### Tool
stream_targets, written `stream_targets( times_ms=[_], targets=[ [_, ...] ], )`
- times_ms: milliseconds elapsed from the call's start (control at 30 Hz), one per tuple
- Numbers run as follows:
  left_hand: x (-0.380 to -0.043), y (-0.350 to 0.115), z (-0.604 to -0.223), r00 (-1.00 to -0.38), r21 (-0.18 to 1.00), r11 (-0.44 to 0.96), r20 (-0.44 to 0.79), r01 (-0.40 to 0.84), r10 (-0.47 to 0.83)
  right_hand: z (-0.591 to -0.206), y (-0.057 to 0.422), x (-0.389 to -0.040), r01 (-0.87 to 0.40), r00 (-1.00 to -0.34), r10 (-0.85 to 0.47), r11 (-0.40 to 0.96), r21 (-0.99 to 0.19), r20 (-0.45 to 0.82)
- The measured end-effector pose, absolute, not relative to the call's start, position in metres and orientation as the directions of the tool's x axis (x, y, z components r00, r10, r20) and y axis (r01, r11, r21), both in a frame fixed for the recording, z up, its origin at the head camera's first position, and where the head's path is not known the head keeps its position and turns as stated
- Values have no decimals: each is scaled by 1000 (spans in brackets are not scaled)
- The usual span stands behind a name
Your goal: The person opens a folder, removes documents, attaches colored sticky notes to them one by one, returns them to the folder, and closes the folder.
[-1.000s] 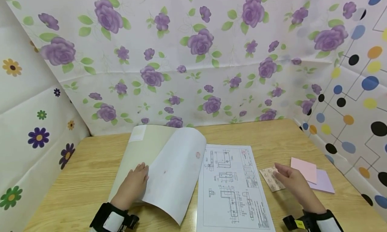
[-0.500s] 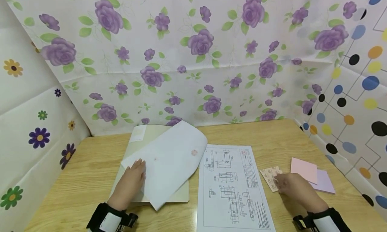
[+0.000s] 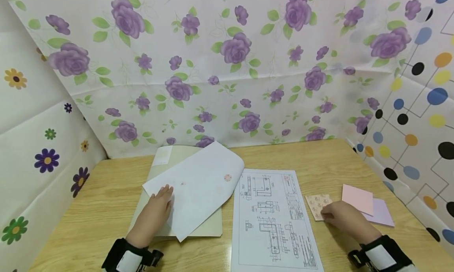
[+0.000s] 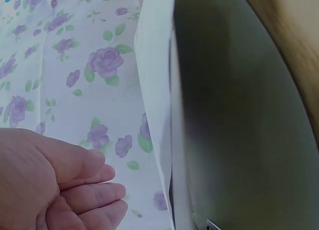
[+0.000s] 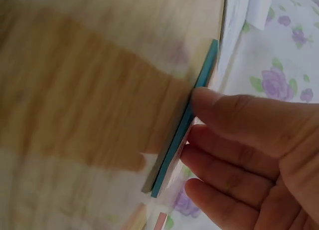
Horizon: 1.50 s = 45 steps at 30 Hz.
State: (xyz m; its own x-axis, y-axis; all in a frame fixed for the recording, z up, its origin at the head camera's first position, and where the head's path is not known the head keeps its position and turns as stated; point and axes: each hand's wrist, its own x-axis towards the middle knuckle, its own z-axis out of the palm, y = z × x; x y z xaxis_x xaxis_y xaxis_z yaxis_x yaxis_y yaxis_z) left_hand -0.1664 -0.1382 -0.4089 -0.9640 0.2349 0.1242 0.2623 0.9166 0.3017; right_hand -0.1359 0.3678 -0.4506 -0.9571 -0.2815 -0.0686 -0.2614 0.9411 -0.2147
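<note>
On the right of the table lies a small square note pad (image 3: 317, 207), beige with a printed pattern; its teal edge shows in the right wrist view. My right hand (image 3: 349, 220) pinches it at its near right side, the thumb (image 5: 209, 103) on the teal edge and the fingers against the patterned face. My left hand (image 3: 152, 215) is over the left part of a loose white sheet (image 3: 202, 185), its fingers loosely extended. That sheet lies slanted on a pale green folder (image 3: 209, 226), its right side curving up.
A printed technical drawing (image 3: 274, 220) lies between the folder and the patterned pad. Behind the right hand, a pink square pad (image 3: 358, 199) overlaps a lilac one (image 3: 383, 215). Flowered cloth (image 3: 227, 86) hangs behind the wooden table (image 3: 88, 209).
The white sheet has swung to a slant and dropped flatter on the folder. My right hand has come down onto the patterned pad, which has shifted slightly. The left hand has barely moved.
</note>
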Motion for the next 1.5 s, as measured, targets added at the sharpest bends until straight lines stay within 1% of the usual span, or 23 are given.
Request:
stream_targets(
  times_ms=[200,433,567,633,733,867,967,1133,1300,1367,1433,1500],
  targets=[
    [-166,-136,-406,-962,322,908,129,269,239,-451,363,-137,-280,-957,-289,941,-191,-21],
    [-164,-133,-409,-958,351,892,142,284,250,-453,361,-134,-237,-970,-242,945,-224,5],
    [-163,-130,-410,-953,367,880,152,301,262,-452,360,-131,-211,-977,-205,951,-227,51],
    [-162,-128,-410,-950,381,871,157,309,268,-450,360,-130,-183,-982,-169,956,-228,82],
    [-160,-123,-408,-944,396,857,173,329,282,-443,359,-128,-157,-979,-122,961,-227,164],
    [-159,-115,-404,-933,418,835,188,358,306,-428,356,-128,-164,-956,-95,958,-233,279],
    [-157,-105,-401,-926,438,816,191,379,327,-415,351,-127,-159,-952,-65,941,-300,299],
    [-156,-85,-395,-909,472,777,217,417,357,-398,332,-127,-116,-963,20,871,-478,270],
    [-156,-58,-393,-892,596,664,282,452,354,-390,304,-126,-46,-973,102,790,-611,205],
    [-156,-47,-393,-887,627,627,312,462,341,-390,292,-127,-31,-975,119,758,-651,185],
    [-155,-36,-395,-872,629,604,355,490,337,-389,283,-127,-17,-979,128,718,-695,157],
    [-154,-26,-396,-844,599,596,407,535,349,-389,276,-129,-5,-985,127,651,-759,115]
  ],
)
